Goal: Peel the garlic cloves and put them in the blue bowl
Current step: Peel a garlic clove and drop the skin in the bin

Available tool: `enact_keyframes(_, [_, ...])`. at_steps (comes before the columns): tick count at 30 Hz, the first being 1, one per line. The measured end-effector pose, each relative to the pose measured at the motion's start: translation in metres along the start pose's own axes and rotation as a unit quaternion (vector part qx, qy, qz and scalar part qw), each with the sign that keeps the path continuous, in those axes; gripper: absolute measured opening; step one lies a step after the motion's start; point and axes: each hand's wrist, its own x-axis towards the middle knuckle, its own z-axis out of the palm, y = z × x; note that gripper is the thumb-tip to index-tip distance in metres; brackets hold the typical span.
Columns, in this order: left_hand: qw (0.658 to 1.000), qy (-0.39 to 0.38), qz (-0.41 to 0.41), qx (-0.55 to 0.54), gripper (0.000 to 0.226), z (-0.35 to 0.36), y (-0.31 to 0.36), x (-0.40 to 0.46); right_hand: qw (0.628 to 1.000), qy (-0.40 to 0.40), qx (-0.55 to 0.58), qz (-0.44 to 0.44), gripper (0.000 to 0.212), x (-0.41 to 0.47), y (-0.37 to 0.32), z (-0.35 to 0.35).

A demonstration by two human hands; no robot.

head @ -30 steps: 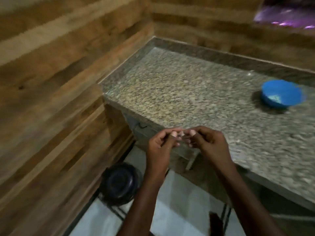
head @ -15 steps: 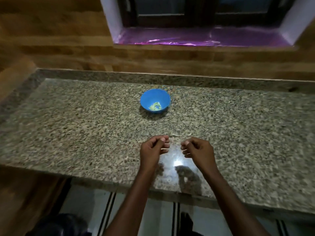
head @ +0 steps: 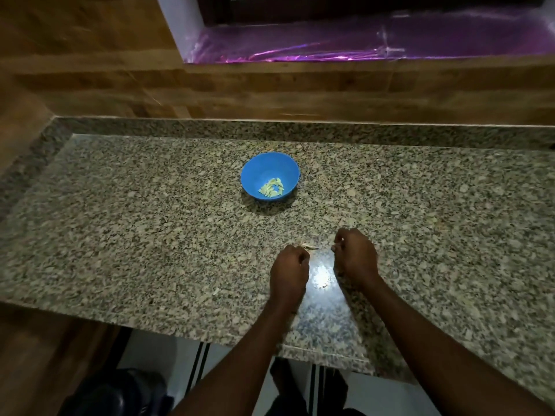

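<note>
Insp. A: Near edge first. Left hand [head: 289, 267] fingers curled under, grip pressed together; whether it holds a clove, cannot tell. Right hand [head: 356, 256] likewise curled, fingertips apparently pinching sth. small & pale at the thumb side; too small to identify.

Insp. B: Change vs. half a sec. ago?

Insp. A: Hands were close together then, fingertips almost meeting; now set further apart & lower, knuckles just over the tabletop [head: 150, 235]. A sec. ago they worked off the tabletop's corner w/ the bowl well to the right; the view has since squared up to it. Judgement: a skin has likely come away, so one clove is probably ready to drop.

Insp. B: Between the hands?

Insp. A: Pale scraps [head: 309, 246] lying on the stone just beyond the left knuckles; look like peel, not confirmed.

Insp. B: Containers?

Insp. A: One only. Blue bowl [head: 270, 165] further back, upright, well apart from both hands. Inside: small heap of garlic cloves [head: 271, 187], pale yellow-green, at the bottom. Task partly done.

Insp. B: Beyond?

Insp. A: Wood-panel wall [head: 90, 85], purple-lit window sill [head: 360, 46].
</note>
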Motion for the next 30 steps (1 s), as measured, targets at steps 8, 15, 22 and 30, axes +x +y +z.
enact_keyframes(8, [0.997, 0.034, -0.039, -0.048, 0.016, -0.015, -0.016, 0.023, 0.993, 0.056, 0.098, -0.017, 0.012, 0.057, -0.054, -0.015])
enact_keyframes(15, [0.999, -0.01, -0.018, -0.046, 0.036, -0.017, -0.027, 0.041, 0.981, 0.064, 0.159, -0.09, 0.009, 0.139, -0.151, -0.02])
enact_keyframes(22, [0.996, -0.064, 0.055, -0.015, 0.03, -0.01, -0.037, 0.052, 0.988, -0.003, 0.118, -0.097, 0.013, 0.159, -0.162, -0.002])
enact_keyframes(30, [0.994, -0.037, -0.01, -0.104, 0.023, -0.013, -0.031, 0.054, 0.982, 0.06, 0.178, 0.005, 0.014, 0.087, -0.092, -0.02])
